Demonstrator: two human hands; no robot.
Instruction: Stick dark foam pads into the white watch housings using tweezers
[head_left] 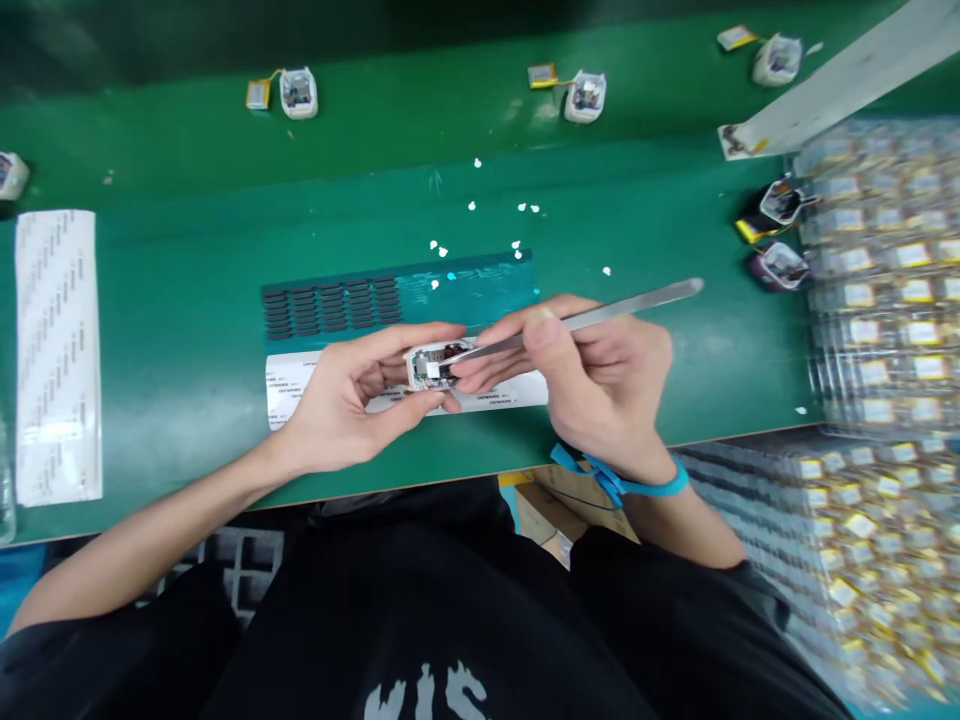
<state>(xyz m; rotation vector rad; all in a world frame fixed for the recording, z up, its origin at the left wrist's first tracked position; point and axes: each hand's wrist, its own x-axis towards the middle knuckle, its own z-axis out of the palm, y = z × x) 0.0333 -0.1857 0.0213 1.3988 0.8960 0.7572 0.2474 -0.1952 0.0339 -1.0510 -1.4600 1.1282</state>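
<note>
Near the middle of the green table, my left hand [361, 398] grips a small white device housing [421, 370] between thumb and fingers. Its open side faces up and shows a circuit board with a white part. My right hand [592, 375] holds metal tweezers [630, 304], with their tips inside the housing. Some fingertips of my right hand are beside the housing's right end. Below both hands lies a white printed strip [495, 397]. Just beyond them is a teal sheet [472, 290] with rows of small dark pieces [330, 307] on its left part.
White housings with batteries [298, 94] [585, 97] [778, 60] stand along the back. Two dark housings [778, 266] sit at right beside stacked clear trays [862, 295]. A white sheet [58, 355] lies at left. Small white bits dot the green table [187, 300]. A grey post [840, 85] rises back right.
</note>
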